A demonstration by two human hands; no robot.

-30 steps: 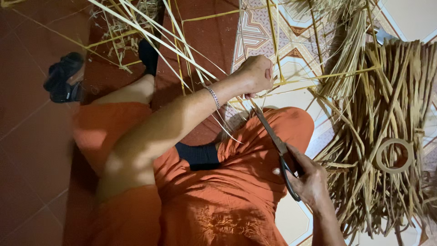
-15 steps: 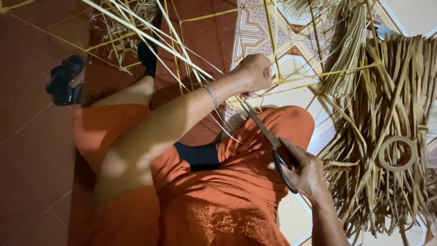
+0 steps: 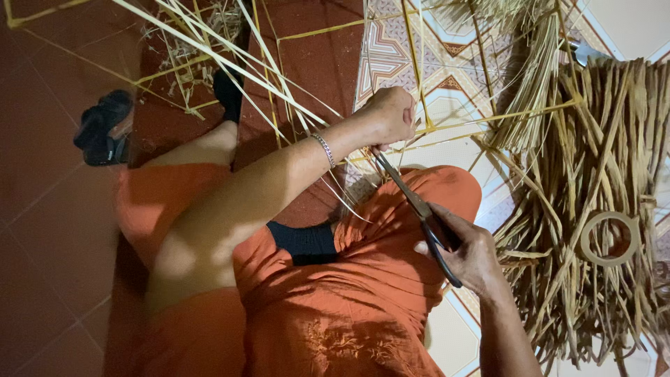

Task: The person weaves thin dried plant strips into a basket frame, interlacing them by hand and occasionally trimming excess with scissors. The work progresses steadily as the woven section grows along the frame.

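A red tiled floor (image 3: 49,230) gives way to patterned tiles on the right, where a heap of dried brown leaves (image 3: 593,209) lies with a ring of tape (image 3: 611,239) on top. The person sits in orange clothes. Their left hand (image 3: 389,115) is closed around thin, pale yellow strips (image 3: 230,63) that fan out long and stiff toward the far left. Their right hand (image 3: 471,255) grips the black handles of scissors (image 3: 415,209), whose grey blades point up to the strips just beneath the left hand.
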